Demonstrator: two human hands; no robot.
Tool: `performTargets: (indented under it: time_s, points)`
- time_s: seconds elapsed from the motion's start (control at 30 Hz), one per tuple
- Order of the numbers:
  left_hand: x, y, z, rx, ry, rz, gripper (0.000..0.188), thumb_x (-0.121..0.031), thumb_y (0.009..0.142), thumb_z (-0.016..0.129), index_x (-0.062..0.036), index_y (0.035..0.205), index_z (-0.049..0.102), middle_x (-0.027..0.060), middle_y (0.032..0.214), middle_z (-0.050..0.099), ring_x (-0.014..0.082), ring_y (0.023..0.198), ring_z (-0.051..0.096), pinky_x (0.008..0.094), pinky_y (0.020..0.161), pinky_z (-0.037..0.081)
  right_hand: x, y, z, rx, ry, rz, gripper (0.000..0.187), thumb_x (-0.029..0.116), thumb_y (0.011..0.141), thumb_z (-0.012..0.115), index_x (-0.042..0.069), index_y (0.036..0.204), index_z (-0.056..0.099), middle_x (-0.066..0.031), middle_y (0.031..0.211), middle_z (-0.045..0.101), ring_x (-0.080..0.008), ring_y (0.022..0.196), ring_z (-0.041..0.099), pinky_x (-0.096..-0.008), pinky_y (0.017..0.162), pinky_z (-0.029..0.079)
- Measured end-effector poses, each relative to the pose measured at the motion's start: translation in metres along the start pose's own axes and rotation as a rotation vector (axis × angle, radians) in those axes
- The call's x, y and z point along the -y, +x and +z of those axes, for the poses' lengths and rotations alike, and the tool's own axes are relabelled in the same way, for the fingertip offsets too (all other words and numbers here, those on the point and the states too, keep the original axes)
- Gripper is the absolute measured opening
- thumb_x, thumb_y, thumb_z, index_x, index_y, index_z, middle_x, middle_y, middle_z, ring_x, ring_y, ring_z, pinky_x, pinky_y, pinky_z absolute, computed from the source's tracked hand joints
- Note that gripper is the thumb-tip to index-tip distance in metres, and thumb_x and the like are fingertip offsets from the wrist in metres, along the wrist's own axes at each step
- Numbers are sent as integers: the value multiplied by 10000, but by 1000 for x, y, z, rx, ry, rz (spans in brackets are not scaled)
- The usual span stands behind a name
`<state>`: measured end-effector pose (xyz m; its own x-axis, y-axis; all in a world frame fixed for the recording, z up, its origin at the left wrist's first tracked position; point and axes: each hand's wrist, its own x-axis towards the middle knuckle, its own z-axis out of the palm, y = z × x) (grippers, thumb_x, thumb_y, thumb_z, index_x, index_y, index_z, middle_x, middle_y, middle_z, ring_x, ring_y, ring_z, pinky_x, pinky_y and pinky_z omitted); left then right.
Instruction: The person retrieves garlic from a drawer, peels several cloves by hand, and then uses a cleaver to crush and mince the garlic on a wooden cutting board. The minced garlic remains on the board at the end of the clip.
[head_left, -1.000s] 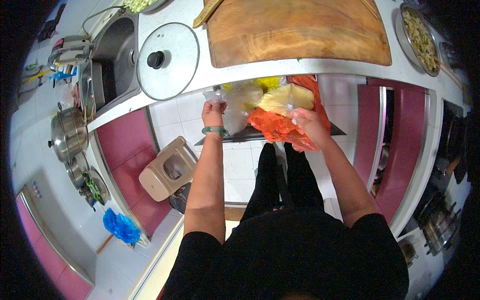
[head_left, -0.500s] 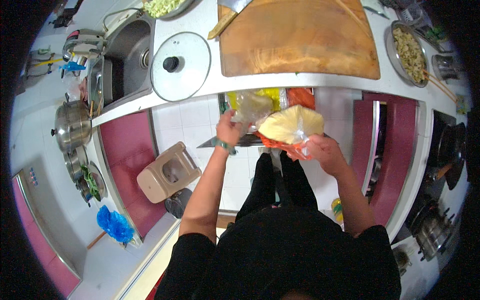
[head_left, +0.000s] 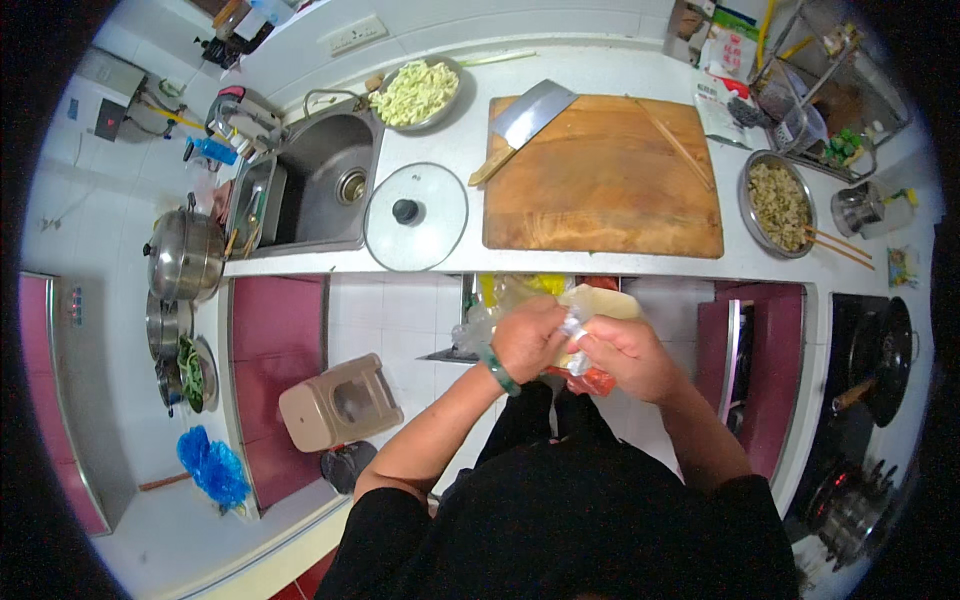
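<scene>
Over an open drawer below the counter, a clear plastic bag of pale yellow, powder-like food is held up by its gathered neck. My left hand, with a green bangle at its wrist, is closed on the bunched plastic. Close against it, my right hand is closed on the same neck from the right. Both hands partly cover the bag. Under them a red plastic bag shows. In the drawer, to the left of the bag, lies crumpled clear plastic, with yellow packaging behind.
On the counter are a wooden cutting board with a cleaver, a glass lid, a bowl of chopped greens and a bowl of filling with chopsticks. A sink lies left. A beige bin stands below.
My left hand has left the clear plastic in the drawer and moved right to the neck of the yellow bag. The view has tilted up, showing more of the counter.
</scene>
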<state>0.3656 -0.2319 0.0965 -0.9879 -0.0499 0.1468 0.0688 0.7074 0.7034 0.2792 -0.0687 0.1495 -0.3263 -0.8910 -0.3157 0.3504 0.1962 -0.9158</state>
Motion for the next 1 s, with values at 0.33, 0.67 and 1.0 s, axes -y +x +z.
performTargets:
  time_s: [0.33,0.67,1.0]
  points:
    - [55,37,-119,-304,-176,-247,158,-17,753,539,-28,899,598,124,792,571,270,748,563,313,681,448,39,35,8,-236,-362,-381,262,92,870,466,17,1108,548,-35,827,556,-85,689,525,-225,663,437]
    - [211,114,-180,-514,-20,-352,152,-131,777,516,-23,853,593,147,721,599,244,646,571,336,609,435,-150,29,-7,-387,-633,123,342,216,772,609,25,1053,569,-160,1013,571,-267,952,547,-356,834,431]
    - [269,150,-139,-562,-323,-666,135,-123,796,521,-19,843,594,56,604,565,134,485,536,274,442,425,-245,15,21,-441,-1318,344,612,295,676,693,85,1200,455,-187,1269,413,-364,1193,372,-589,971,240]
